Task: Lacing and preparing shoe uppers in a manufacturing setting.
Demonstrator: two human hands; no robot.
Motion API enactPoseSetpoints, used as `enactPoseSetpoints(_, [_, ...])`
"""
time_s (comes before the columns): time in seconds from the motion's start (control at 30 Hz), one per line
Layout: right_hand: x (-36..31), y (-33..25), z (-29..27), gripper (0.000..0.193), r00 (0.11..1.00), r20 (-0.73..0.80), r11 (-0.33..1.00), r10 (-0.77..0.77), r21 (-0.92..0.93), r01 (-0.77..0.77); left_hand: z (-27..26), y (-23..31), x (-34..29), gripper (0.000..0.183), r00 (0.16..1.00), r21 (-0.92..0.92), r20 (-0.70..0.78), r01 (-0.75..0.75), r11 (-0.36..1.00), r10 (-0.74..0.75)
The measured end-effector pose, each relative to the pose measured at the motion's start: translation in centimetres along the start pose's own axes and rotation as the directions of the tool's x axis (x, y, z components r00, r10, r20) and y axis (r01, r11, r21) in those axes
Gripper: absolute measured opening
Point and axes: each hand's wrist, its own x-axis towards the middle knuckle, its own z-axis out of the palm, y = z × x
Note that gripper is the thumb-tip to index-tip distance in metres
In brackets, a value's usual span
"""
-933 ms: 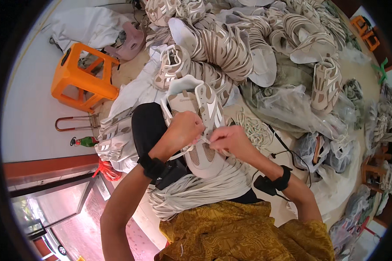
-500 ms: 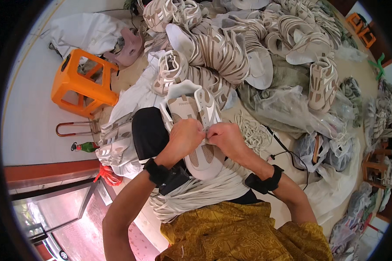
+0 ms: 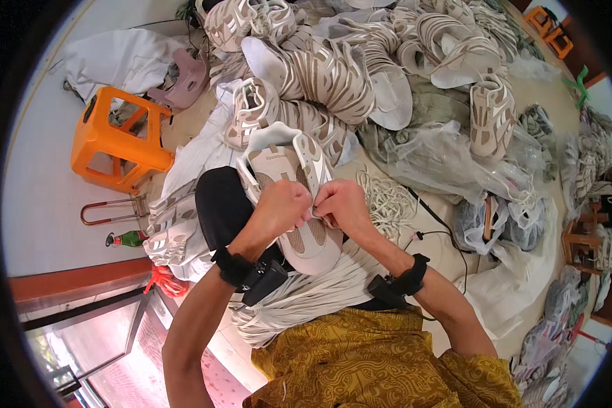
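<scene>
A beige and white sneaker upper lies over my lap, its toe toward me and its white collar away. My left hand is closed at the lacing edges, its fingertips hidden against the shoe. Beside it, my right hand pinches a short bit of white that looks like a shoelace. The two hands' fingertips nearly meet over the throat of the shoe. Across my thighs, below the toe, rests a thick bundle of white laces.
Stacked sneaker uppers pile up beyond the shoe. Loose laces lie right of my right hand, near a black cable. An orange stool and a green bottle are on the left. Plastic-wrapped goods sit at right.
The whole view has shifted slightly, so most things appear a little further left. Both hands stay at the shoe's throat; my right fingers have changed their bend slightly.
</scene>
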Motion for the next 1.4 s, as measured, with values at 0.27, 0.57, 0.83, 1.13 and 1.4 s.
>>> enactPoseSetpoints(0.27, [-0.3, -0.3, 0.2, 0.009, 0.982, 0.043, 0.931, -0.183, -0.314, 0.188, 0.0, -0.2, -0.2, 0.019, 0.998, 0.092, 0.008, -0.064, 0.994, 0.064])
enactPoseSetpoints(0.57, [1.0, -2.4, -0.9, 0.023, 0.813, 0.537, 0.252, -0.223, -0.774, 0.58, -0.2, -0.4, -0.5, 0.021, 0.996, 0.179, 0.058, -0.082, 0.98, 0.073])
enactPoseSetpoints(0.83, [0.7, -3.2, -0.9, 0.012, 0.609, 0.736, -0.205, -0.296, -0.672, 0.712, -0.1, -2.0, 0.0, 0.019, 0.967, 0.331, -0.034, -0.226, 0.916, 0.251])
enactPoseSetpoints(1.13, [0.6, -2.3, -1.2, 0.014, 0.453, 0.78, -0.314, -0.432, -0.6, 0.735, -1.0, 2.1, 0.6, 0.016, 0.954, 0.634, 0.3, -0.193, 0.749, -0.008])
enactPoseSetpoints(1.4, [1.1, -2.5, -1.5, 0.013, 0.527, 0.772, -0.251, -0.355, -0.621, 0.742, -0.8, 1.7, 0.7, 0.018, 0.961, 0.523, 0.252, -0.237, 0.818, 0.117])
